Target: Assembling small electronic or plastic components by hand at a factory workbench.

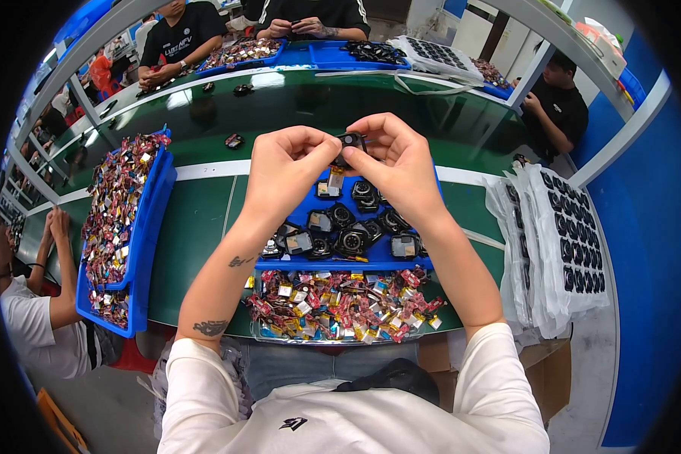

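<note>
Opposite a white-lettered shirt (193, 29), left fingers (324, 150) and right fingers (363, 161) pinch a black casing (350, 141).

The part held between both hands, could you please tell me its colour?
The held part looks mostly black, seen best in the head view.

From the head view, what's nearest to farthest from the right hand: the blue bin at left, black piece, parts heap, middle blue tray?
From the right hand:
1. Black piece, in its grasp.
2. Middle blue tray, just below.
3. Parts heap, at the near table edge.
4. Blue bin, far left.
</note>
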Tool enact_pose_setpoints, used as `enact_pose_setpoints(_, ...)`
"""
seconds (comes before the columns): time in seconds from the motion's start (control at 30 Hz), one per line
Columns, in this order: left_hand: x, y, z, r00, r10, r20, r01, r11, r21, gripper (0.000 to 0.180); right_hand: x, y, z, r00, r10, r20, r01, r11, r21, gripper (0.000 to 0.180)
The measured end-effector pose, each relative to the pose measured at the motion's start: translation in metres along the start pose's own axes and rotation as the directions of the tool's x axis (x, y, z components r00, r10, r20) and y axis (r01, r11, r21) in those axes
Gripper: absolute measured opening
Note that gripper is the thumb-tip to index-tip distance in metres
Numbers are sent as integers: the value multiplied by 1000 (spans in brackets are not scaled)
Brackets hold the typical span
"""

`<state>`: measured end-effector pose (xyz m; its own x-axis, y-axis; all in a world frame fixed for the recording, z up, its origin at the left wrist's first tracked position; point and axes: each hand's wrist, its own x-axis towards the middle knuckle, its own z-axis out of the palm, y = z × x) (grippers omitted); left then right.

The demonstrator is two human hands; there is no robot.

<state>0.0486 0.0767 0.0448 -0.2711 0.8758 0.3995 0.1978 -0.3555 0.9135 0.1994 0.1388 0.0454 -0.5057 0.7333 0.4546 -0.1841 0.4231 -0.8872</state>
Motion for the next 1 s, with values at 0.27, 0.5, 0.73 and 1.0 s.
enact_pose_setpoints(0.27, -2, -1, -2, 999, -7, -37, 9, 999, 50, 16, -5, -3, 10, 994, -75, -83, 72, 996, -46, 16)
enact_pose_setpoints(0.5, -8, 12, 4, 993, -88, 80, 102, 976, -192, 23, -1, 2, 3, 965, -180, -191, 174, 984, -50, 11)
enact_pose_setpoints(0.73, -9, 11, 6, 995, -55, 85, 68, 985, -161, 28, 0, 3, 1, 971, -124, -205, 138, 989, 55, 14)
enact_pose_setpoints(1.0, -13, 17, 6, 993, 111, -34, -107, 988, 112, 25, -2, -7, -3, 984, -112, -138, 109, 994, -30, 19)
